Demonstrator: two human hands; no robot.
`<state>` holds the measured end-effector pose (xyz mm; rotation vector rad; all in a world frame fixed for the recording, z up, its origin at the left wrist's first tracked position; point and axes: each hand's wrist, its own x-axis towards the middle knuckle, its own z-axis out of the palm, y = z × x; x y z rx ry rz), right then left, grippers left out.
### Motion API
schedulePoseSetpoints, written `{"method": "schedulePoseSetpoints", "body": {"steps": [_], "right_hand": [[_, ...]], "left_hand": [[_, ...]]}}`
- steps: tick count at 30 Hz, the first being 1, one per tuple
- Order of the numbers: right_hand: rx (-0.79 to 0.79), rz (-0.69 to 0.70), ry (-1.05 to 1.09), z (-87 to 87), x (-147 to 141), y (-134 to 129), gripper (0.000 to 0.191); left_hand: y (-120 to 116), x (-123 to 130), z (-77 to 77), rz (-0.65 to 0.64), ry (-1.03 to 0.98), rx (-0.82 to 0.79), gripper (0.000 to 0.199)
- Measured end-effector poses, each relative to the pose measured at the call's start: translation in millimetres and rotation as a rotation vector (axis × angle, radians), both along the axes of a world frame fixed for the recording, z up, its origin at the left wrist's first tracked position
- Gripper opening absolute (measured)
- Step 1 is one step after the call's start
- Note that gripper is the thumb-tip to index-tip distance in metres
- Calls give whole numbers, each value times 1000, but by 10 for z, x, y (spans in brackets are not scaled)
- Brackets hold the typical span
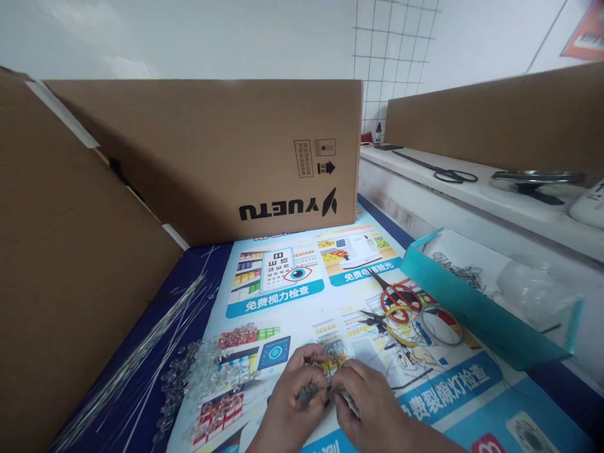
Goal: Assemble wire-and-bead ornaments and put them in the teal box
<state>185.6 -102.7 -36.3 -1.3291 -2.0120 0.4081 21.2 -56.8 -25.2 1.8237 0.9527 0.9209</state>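
Note:
Low in the middle of the view, my left hand [297, 399] is closed, its fingers pinching a tangle of thin wire [331, 355]. Against it, my right hand [365, 402] pinches the same piece, thumb and forefinger together. Wire loops stand up above the fingertips; the gripped part is mostly hidden. Left of my hands lies a spread of clear beads [214, 371]. To the right are red-handled scissors [401, 302], yellow-handled pliers [394, 327] and a ring-shaped roll [442, 325]. Loose wire bits [413, 365] lie just below the pliers.
Long thin wires [141, 358] lie at the left. Cardboard panels [212, 157] wall off the back and left. At right stands a teal box [476, 314] holding wire pieces [457, 270] and a clear plastic bag [538, 289]. Black scissors [448, 175] rest on the white ledge [509, 214].

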Motion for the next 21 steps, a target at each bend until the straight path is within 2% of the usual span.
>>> {"method": "schedulePoseSetpoints", "body": {"steps": [5,9,11,16,21], "right_hand": [[14,-2,-1,4,4,10,18],[9,-20,-43,-4,-1,26,14],[-1,-23,-46,-8,-7,28,14],[30,3,-8,-20,-17,10,18],[56,6,33,-54,-23,7,12]], "left_hand": [[35,-75,-18,-23,-209,-187,8],[51,-120,-30,-89,-372,-338,13],[53,-108,-26,-95,-333,-308,11],[37,-42,19,-69,-86,-86,10],[7,-37,27,-54,20,-24,17]]}}
